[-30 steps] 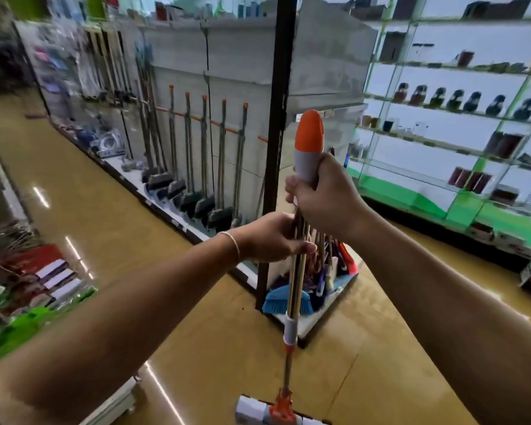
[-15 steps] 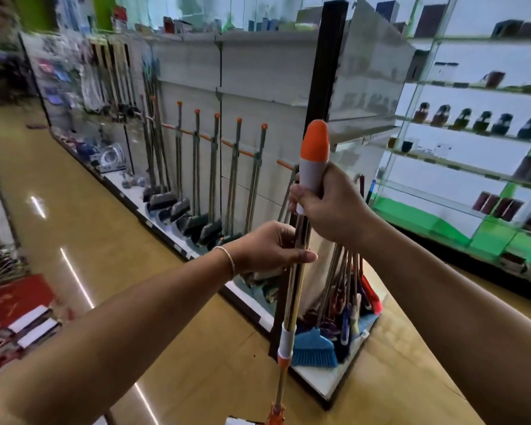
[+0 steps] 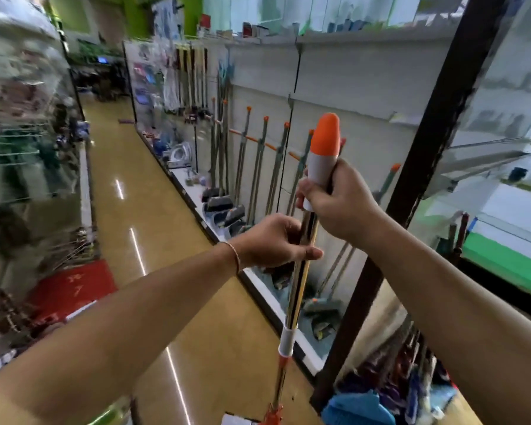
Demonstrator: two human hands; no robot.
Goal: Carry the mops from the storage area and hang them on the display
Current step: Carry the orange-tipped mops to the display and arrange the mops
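Note:
I hold one mop (image 3: 324,142) upright in front of me; it has an orange-tipped white grip, a shiny metal pole and an orange joint low down. My right hand (image 3: 337,204) is wrapped round the white grip. My left hand (image 3: 276,240) pinches the pole just below it. The mop's head is cut off at the bottom edge. Behind it, the display wall (image 3: 350,87) carries a row of hanging mops (image 3: 259,167) with orange tips, their heads resting near the white base shelf.
A black upright post (image 3: 426,148) marks the display's end, close on my right. Brooms and a blue brush (image 3: 359,409) stand at its foot. A glossy tan aisle (image 3: 129,210) runs ahead on the left, with red mats (image 3: 71,289) and blurred shelves beside it.
The view has swung left and closer to the display wall; the black post now lies right of the mop. Both hands keep the same hold on the mop.

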